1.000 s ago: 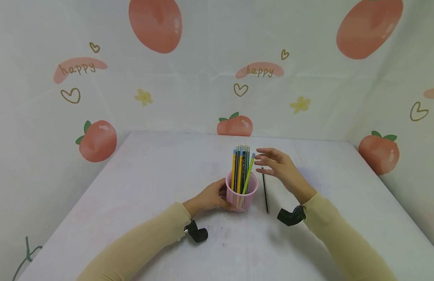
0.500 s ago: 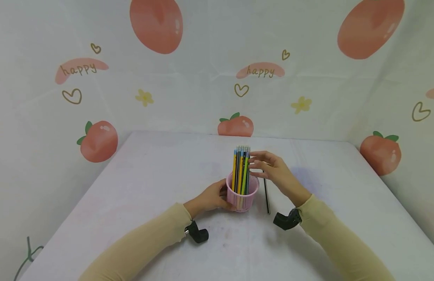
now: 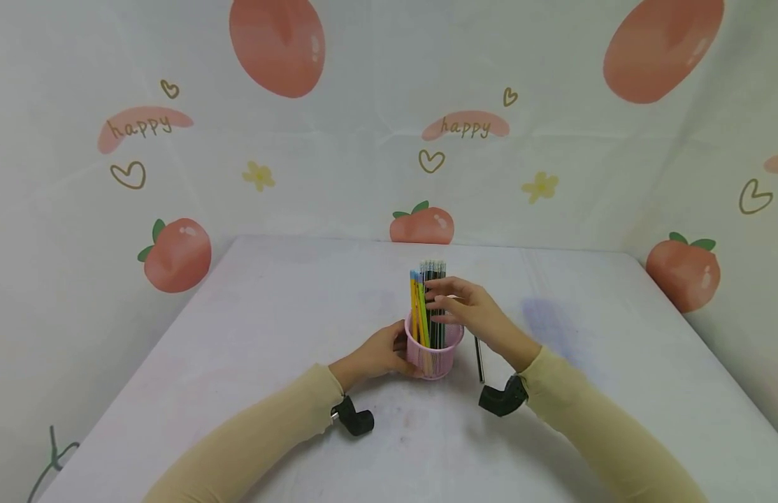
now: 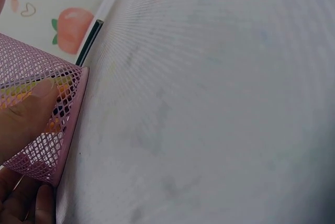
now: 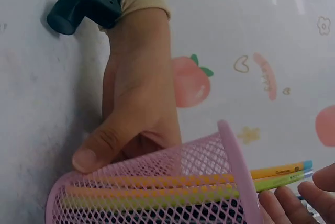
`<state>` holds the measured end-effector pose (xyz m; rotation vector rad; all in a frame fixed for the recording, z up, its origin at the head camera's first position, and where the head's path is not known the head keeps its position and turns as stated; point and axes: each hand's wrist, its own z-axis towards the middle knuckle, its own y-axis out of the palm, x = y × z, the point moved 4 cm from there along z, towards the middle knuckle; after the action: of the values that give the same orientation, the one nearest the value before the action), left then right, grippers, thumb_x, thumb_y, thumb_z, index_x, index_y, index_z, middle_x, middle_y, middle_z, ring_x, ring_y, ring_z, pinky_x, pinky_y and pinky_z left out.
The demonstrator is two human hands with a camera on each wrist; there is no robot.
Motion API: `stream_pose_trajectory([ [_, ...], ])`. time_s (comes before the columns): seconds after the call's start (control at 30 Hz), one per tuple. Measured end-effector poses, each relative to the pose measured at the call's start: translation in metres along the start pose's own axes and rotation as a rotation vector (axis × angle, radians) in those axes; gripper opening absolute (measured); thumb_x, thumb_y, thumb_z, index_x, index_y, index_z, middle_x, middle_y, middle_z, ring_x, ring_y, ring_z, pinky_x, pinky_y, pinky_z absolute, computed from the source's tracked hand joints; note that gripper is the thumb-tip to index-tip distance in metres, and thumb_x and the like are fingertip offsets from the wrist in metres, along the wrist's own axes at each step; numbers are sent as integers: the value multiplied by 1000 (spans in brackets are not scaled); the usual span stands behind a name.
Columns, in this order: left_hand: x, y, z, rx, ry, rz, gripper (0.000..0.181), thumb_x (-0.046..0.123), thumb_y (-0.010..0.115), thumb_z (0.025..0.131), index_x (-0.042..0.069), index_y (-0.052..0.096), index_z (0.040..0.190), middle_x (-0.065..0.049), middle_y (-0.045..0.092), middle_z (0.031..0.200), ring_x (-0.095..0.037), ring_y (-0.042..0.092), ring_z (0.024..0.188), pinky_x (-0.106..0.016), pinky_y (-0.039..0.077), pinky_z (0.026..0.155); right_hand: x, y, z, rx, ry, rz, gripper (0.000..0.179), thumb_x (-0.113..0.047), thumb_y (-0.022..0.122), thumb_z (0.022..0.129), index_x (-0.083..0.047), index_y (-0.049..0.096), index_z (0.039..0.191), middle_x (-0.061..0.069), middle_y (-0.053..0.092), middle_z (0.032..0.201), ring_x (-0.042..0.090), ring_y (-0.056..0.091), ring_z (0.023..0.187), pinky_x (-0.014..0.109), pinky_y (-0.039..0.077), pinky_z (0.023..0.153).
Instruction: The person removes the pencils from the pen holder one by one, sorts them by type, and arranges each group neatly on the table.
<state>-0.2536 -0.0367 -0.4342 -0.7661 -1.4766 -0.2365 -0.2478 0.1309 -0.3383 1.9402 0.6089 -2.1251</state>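
Observation:
A pink mesh pencil cup stands upright mid-table, gripped on its left side by my left hand. The thumb presses the mesh in the left wrist view, with fingers curled on the opposite side. Yellow pencils and a lime-green pencil lean at the cup's left, their eraser ends up. Several dark pencils stand to their right. My right hand reaches across the cup's top, its loosely extended fingers against the green pencil in the right wrist view.
One black pencil lies on the table just right of the cup, partly covered by the right forearm. A white cloth backdrop with printed peaches rises behind the table. Each wrist wears a black camera mount.
My right hand has moved left over the cup. The green and yellow pencils have shifted left, apart from the dark ones. My left hand stays on the cup.

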Motion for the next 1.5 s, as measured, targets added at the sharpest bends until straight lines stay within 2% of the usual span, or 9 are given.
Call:
stream_pose_trajectory([
  [0.23, -1, 0, -1, 18, -19, 13, 88, 7, 83, 74, 5, 34, 147, -10, 51, 142, -28, 48, 132, -44, 39, 111, -4, 15, -2, -86, 1, -44, 39, -8, 54, 98, 5, 48, 135, 27, 55, 127, 37, 59, 117, 42, 54, 92],
  [0.4, 1, -2, -1, 23, -21, 23, 88, 8, 83, 73, 5, 35, 146, -9, 52, 141, -27, 48, 132, -44, 38, 112, -8, 13, -3, -110, -42, -67, 40, -10, 53, 99, 6, 48, 135, 27, 55, 126, 38, 59, 117, 41, 55, 91],
  [0.63, 0, -3, 1, 12, 20, 11, 87, 6, 83, 72, 9, 38, 146, -9, 53, 140, -27, 49, 131, -44, 37, 112, -14, -3, -1, -35, -91, -58, 36, -9, 53, 99, 7, 50, 131, 27, 51, 133, 38, 58, 116, 40, 55, 90],
  [0.9, 0, -2, 2, 9, 11, 0, 89, 4, 82, 71, 10, 36, 147, -8, 53, 140, -26, 50, 130, -43, 38, 112, -16, -21, 4, 106, -121, -86, 34, -8, 52, 99, 6, 51, 130, 27, 55, 124, 19, 65, 103, 35, 57, 86],
  [1.07, 2, -2, 1, 15, 2, 4, 89, 4, 83, 71, 10, 37, 147, -7, 53, 139, -26, 50, 130, -44, 37, 112, -15, -26, 9, 143, -113, -77, 36, -7, 52, 99, 4, 49, 133, 27, 56, 121, 12, 65, 99, 34, 58, 85],
  [1.17, 2, -1, 1, 15, -4, -6, 88, 3, 82, 72, 10, 37, 147, -7, 53, 140, -26, 50, 130, -43, 37, 113, -14, -28, 12, 154, -92, -88, 37, -9, 53, 99, 2, 49, 134, 26, 57, 119, 13, 65, 98, 35, 58, 85],
  [1.37, 2, 0, 1, 10, 2, -26, 88, 1, 81, 72, 8, 37, 147, -8, 53, 140, -26, 50, 130, -43, 37, 113, -14, -27, 16, 157, -65, -131, 40, -9, 53, 99, 1, 48, 137, 24, 58, 111, 27, 65, 101, 37, 58, 85],
  [1.5, 1, 0, 1, 5, 0, -24, 87, 2, 81, 73, 9, 37, 147, -8, 52, 141, -26, 49, 131, -43, 36, 113, -14, -28, 18, 148, -66, -156, 40, -7, 51, 99, 1, 47, 137, 22, 59, 107, 25, 66, 96, 37, 58, 85],
])
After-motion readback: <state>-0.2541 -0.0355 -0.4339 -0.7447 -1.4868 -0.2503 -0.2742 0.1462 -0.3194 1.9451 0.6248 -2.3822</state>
